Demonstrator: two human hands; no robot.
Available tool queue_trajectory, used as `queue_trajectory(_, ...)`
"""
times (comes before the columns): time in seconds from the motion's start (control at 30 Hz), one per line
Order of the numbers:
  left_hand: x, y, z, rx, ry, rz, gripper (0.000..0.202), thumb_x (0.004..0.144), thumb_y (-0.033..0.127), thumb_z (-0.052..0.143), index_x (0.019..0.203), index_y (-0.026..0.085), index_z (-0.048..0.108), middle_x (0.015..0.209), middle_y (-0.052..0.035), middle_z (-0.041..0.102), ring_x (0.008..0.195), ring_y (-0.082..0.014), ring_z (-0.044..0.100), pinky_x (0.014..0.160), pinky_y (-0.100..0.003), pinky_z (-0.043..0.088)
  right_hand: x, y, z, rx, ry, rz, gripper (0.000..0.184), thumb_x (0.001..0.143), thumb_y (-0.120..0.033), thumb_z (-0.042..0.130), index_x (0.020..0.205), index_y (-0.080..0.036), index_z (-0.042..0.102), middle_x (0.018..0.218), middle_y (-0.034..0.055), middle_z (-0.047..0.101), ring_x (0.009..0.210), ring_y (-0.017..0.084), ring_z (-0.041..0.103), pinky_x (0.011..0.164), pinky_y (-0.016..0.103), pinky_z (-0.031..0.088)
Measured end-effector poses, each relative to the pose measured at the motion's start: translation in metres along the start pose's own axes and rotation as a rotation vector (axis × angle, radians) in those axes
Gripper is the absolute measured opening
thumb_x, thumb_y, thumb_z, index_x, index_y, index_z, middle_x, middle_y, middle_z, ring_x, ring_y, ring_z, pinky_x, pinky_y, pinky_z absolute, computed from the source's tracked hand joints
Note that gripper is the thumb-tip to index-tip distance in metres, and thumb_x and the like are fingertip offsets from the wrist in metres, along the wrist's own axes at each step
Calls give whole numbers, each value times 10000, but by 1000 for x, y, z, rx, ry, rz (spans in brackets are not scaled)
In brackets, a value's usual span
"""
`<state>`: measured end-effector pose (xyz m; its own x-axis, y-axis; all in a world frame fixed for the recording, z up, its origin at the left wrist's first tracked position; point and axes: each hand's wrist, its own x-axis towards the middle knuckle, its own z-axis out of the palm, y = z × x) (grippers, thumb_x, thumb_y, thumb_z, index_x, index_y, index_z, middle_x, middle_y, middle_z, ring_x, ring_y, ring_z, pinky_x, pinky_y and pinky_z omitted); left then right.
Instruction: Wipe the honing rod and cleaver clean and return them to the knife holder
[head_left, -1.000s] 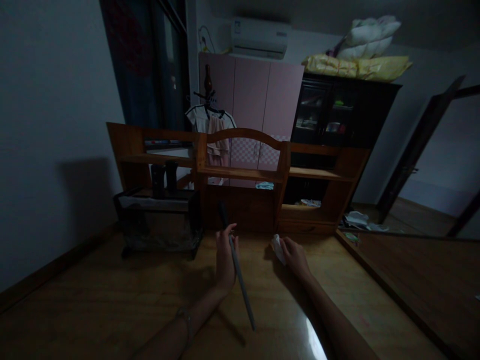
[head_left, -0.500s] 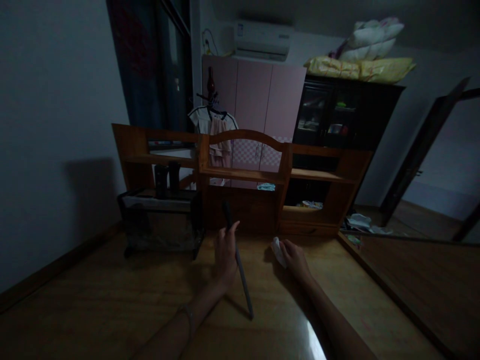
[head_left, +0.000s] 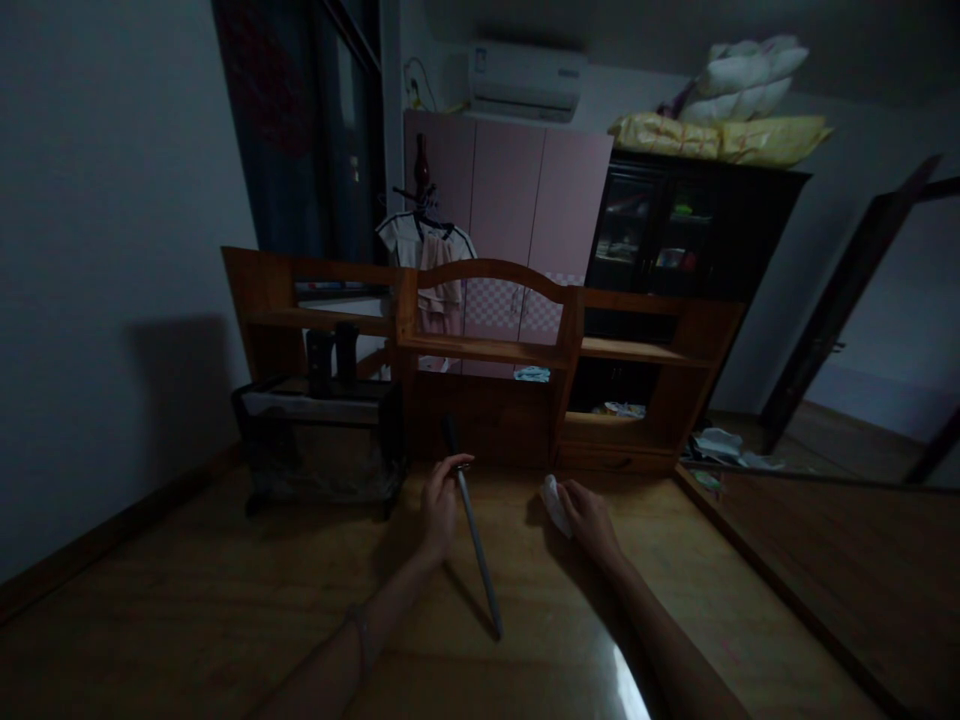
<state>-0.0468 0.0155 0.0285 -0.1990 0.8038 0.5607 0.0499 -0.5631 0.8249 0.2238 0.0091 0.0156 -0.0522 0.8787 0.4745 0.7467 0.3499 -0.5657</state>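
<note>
My left hand [head_left: 441, 508] grips a sharpening steel [head_left: 478, 560], a long thin grey rod with a black handle, near where handle and rod meet. The handle points up and away from me, and the rod slants down toward the near side of the wooden table [head_left: 300, 620]. In my right hand [head_left: 592, 525] is a crumpled white tissue or cloth [head_left: 556, 506], pinched between the fingers just above the tabletop, apart from the rod. A black-framed box with see-through sides [head_left: 319, 450] stands left of my left hand, two black upright pieces [head_left: 332, 358] on its top.
A wooden shelf unit [head_left: 487, 350] runs along the table's back edge. At the right a raised wooden edge [head_left: 780, 580] borders the table. Behind stand a pink wardrobe [head_left: 510, 190], a dark cabinet [head_left: 742, 220] and hanging clothes [head_left: 427, 250]. The room is dim.
My left hand has shifted slightly left and down along with the sharpening steel, and its fingers now sit around the handle's lower end. My right hand has barely moved.
</note>
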Motion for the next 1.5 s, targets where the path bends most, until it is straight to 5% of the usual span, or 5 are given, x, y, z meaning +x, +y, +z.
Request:
queue_trajectory(0.3, -5, 9, 6, -59, -11, -187, 323, 857, 333, 419, 1101, 191, 578, 945, -42, 592, 821, -158, 558, 743, -252, 420, -1, -2, 0, 15, 12, -23, 371, 961, -442, 372, 906, -168, 616, 813, 32, 628, 725, 144, 583, 633, 237, 330)
queue_trajectory(0.87, -9, 6, 11, -195, -26, -222, 327, 896, 413, 437, 1164, 241, 516, 1164, -54, 538, 562, -86, 518, 536, -245, 437, 1, 7, 2, 24, 32, -23, 371, 957, -440, 380, 896, -169, 625, 808, 31, 632, 717, 147, 580, 623, 237, 332)
queue_trajectory(1.17, -17, 146, 1, 11, -114, 144, 352, 938, 328, 431, 1263, 285, 557, 882, -49, 553, 660, -112, 551, 638, -257, 474, 1, 11, 5, 67, 59, -12, 390, 966, -449, 360, 868, -163, 606, 806, 26, 623, 724, 133, 573, 636, 225, 341)
queue_trajectory(1.33, -9, 240, -47, -51, 55, 299, 404, 879, 251, 536, 1279, 306, 527, 1135, -63, 566, 679, -114, 565, 557, -233, 487, 1, 15, 9, 67, 62, 1, 391, 963, -453, 364, 862, -159, 602, 790, 29, 618, 710, 138, 565, 623, 233, 327)
queue_trajectory(1.5, 42, 277, -103, 33, 197, 521, 467, 811, 134, 587, 1272, 196, 552, 1128, -68, 578, 821, -156, 631, 774, -308, 566, 0, 16, 7, 75, 61, 0, 376, 955, -447, 382, 877, -158, 608, 813, 37, 624, 729, 148, 571, 633, 239, 328)
